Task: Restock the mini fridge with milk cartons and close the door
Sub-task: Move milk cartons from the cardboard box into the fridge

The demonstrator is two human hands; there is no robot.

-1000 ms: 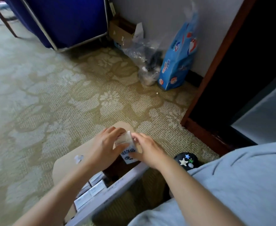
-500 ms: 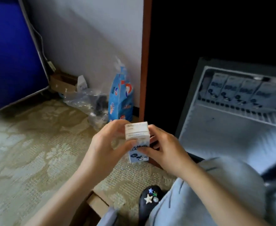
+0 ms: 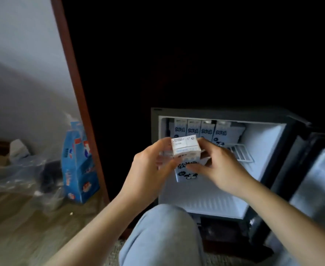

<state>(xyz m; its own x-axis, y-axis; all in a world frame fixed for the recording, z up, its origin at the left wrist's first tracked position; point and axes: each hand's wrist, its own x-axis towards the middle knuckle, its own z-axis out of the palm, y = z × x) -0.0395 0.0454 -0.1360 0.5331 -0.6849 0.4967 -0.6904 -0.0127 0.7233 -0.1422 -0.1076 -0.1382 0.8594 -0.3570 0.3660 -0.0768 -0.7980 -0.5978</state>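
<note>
A white and pale blue milk carton [image 3: 186, 150] is held upright in front of the open mini fridge [image 3: 261, 143]. My left hand [image 3: 150, 169] grips its left side and my right hand [image 3: 218, 166] grips its right side. Several matching cartons [image 3: 200, 130] stand in a row on the fridge's wire shelf [image 3: 241, 153] at the back. The fridge door [image 3: 315, 181] hangs open to the right. The fridge floor [image 3: 205, 200] below the shelf is bare white.
A blue printed bag [image 3: 79, 166] leans by the brown wooden cabinet frame [image 3: 77, 93] on the left. Crumpled clear plastic [image 3: 16, 179] lies on the patterned carpet. My knee in light blue trousers [image 3: 161, 237] is raised before the fridge.
Both hands lifted the carton out of the cardboard box on the floor and carried it right and up to the fridge opening. The view swung right onto the fridge.
</note>
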